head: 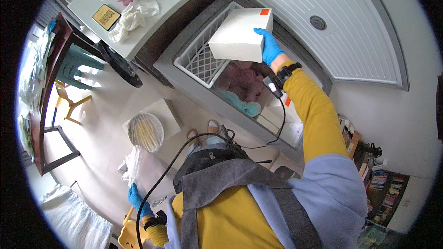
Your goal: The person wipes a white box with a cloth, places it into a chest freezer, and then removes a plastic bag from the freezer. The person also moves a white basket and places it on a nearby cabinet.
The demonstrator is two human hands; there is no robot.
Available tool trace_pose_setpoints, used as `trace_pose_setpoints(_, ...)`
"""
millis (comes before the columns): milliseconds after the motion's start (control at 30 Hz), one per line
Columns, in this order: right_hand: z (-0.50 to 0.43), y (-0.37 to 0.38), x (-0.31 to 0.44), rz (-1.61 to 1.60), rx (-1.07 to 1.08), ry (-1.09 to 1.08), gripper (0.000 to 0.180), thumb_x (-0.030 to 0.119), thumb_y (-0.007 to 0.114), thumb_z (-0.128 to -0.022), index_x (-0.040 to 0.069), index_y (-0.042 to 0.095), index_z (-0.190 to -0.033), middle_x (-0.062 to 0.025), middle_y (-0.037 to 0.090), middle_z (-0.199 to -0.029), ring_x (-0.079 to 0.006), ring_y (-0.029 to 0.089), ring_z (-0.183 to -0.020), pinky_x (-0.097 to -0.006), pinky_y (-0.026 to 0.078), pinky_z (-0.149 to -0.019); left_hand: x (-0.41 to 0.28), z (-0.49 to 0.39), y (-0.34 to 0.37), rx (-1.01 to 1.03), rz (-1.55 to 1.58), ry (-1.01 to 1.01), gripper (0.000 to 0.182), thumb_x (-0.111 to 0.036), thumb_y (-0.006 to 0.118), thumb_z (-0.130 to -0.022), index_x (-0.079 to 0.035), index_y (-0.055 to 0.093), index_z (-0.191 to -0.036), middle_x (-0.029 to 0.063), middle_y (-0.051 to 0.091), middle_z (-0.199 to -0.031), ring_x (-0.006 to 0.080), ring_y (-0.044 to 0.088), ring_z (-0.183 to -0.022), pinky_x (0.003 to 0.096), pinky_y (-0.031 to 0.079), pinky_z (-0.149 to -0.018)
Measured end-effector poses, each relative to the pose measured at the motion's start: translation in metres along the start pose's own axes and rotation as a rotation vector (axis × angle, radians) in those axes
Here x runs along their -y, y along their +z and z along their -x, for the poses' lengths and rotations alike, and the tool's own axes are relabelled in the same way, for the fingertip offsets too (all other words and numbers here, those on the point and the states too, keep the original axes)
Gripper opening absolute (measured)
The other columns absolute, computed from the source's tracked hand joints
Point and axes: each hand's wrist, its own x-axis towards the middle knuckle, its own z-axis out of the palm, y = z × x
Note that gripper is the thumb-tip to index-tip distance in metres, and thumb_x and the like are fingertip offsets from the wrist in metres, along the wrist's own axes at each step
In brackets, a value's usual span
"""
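Observation:
My right hand [270, 46], in a blue glove, grips the right end of a white box [238, 29] with an orange sticker. The box is above an open chest freezer [193, 83], partly over a white lattice basket [199, 64] at its left. Lower in the freezer lie a frosted reddish bundle [244, 79], a teal bag [242, 103] and more white boxes [280, 119]. Low on the left, my gloved left hand [138, 200] holds a thin white plastic bag [135, 164], its contents hard to make out.
A plastic-wrapped round container [146, 132] sits on a pale box [169, 117] on the floor. The raised freezer lid [322, 24] leans at the wall. A counter [138, 34] carries cloths and a panel with a printed code [106, 17]. A black cable [162, 176] crosses before me.

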Motion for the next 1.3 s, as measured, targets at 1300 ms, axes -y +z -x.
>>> trace_pose_setpoints(1300,-0.129,0.116,-0.073,0.929,-0.693,0.231,0.122,0.06,0.071,-0.064,-0.012,0.008,-0.139,-0.0277,0.017,-0.147,-0.0322,0.033,-0.131,-0.0374,0.024,-0.11,0.016,0.05,-0.012,-0.21,0.086,-0.11,0.033,-0.022,0.06,-0.086,0.001,0.061,-0.11,0.0089,0.062,-0.102,0.0199,0.057,-0.092,0.0326,0.046,-0.083)
